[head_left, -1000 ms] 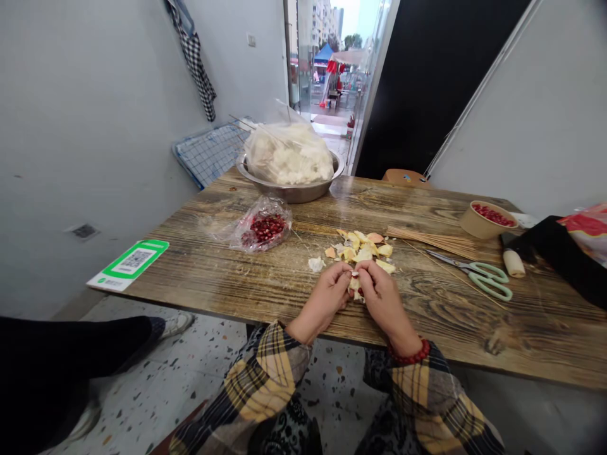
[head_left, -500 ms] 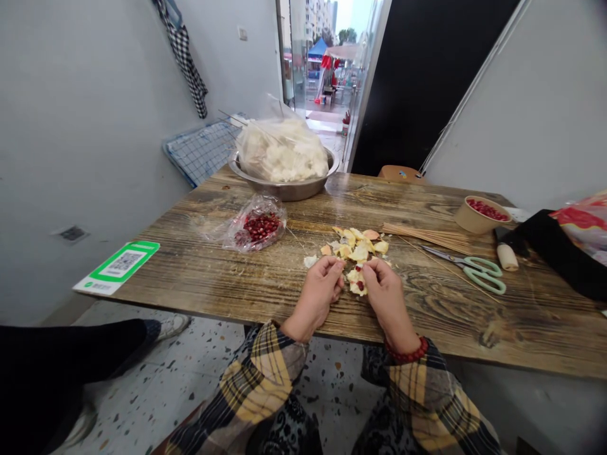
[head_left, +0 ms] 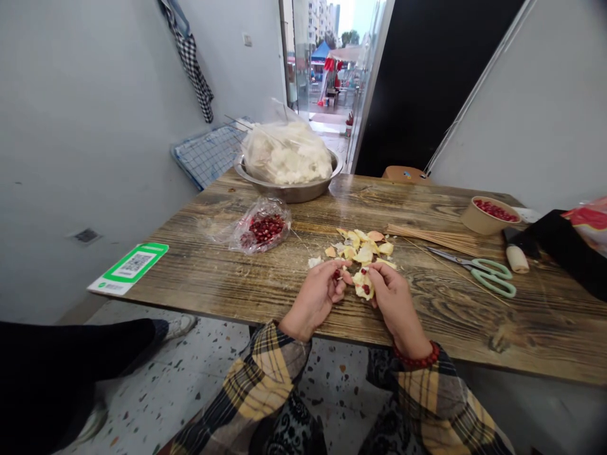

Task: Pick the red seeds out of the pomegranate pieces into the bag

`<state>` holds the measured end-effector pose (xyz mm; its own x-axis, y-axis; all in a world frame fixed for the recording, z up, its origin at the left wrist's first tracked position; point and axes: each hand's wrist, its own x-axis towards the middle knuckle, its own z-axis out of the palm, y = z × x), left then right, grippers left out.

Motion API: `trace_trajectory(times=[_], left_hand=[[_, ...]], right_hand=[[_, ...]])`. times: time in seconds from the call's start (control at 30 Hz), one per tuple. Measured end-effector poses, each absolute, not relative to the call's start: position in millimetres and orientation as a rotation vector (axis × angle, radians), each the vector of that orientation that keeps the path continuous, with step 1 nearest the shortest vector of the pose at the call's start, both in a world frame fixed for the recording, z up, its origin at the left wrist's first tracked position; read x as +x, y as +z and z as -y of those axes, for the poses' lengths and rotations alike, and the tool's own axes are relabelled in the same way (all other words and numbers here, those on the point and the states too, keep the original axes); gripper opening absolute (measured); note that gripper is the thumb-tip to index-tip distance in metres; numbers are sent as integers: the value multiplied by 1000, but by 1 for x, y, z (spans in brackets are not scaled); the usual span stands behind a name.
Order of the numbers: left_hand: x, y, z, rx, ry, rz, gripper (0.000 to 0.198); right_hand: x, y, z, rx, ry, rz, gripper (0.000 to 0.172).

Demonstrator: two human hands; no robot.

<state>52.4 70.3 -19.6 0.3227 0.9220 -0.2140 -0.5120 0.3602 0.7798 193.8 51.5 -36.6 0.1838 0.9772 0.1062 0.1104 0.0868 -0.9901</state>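
My right hand (head_left: 394, 300) pinches a pale yellow piece of pomegranate (head_left: 363, 287) with a few red seeds in it, just above the tabletop. Close beside it, my left hand (head_left: 317, 292) has its fingers curled around some dark red pomegranate seeds (head_left: 337, 275). Behind both hands lies a loose heap of yellowish peel scraps (head_left: 364, 253). Farther back and to the left, a clear plastic bag (head_left: 264, 230) lies open with red seeds inside.
A steel basin (head_left: 296, 191) with a bag of white fluffy stuff stands at the table's back. To the right are thin wooden sticks (head_left: 431, 236), green-handled scissors (head_left: 490, 273) and a paper bowl (head_left: 478, 221) of red seeds. A QR-code card (head_left: 131, 268) sits at the left edge. Someone's leg (head_left: 114, 347) is at left.
My left hand's fingers have tilted, so red seeds now show in them. The right hand still holds the pomegranate piece. The whole view has shifted slightly.
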Motion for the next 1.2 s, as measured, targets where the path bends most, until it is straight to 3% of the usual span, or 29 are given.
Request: trace_trajectory(times=[0.13, 0.33, 0.57, 0.93, 1.2], left_hand=[[53, -20, -69, 672, 1058, -743, 34], [55, -20, -69, 725, 1137, -756, 20], [60, -22, -66, 971, 1028, -877, 27], [62, -28, -68, 1182, 1038, -1004, 14], [61, -34, -68, 1303, 1030, -984, 16]], right_hand=[[192, -32, -50, -1287, 1009, 1126, 28], [192, -36, -51, -1278, 1009, 1128, 27], [194, -40, -51, -1268, 986, 1203, 24], [201, -37, -50, -1340, 980, 1415, 17], [202, -37, -51, -1370, 845, 1490, 13]])
